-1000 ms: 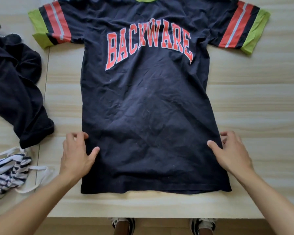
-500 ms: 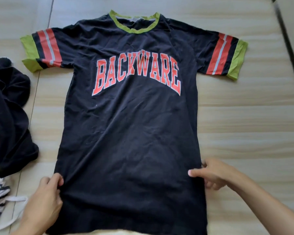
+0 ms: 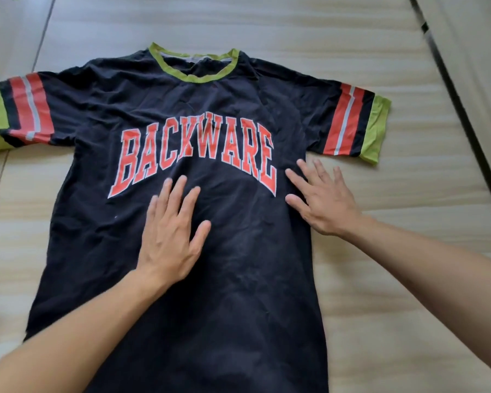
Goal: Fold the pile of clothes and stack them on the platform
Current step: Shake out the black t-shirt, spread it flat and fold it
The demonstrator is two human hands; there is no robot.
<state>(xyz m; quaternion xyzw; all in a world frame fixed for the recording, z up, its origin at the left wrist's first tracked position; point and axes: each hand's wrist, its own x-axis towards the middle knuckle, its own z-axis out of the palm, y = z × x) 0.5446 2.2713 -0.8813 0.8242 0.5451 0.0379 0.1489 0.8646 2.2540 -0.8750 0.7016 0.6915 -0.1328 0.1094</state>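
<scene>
No longer pinching the near side edges of the shirt [image 3: 238, 279], we now press our left hand [image 3: 170, 239] and right hand [image 3: 323, 202] flat, fingers spread, on its chest, smoothing it face-up on the worktop [image 3: 408, 251], so folding looks ready to start.

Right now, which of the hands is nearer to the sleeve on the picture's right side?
The right hand, flat on the edge of the T-shirt, just below that sleeve. The left hand lies flat mid-chest under the lettering, farther from it.
</scene>
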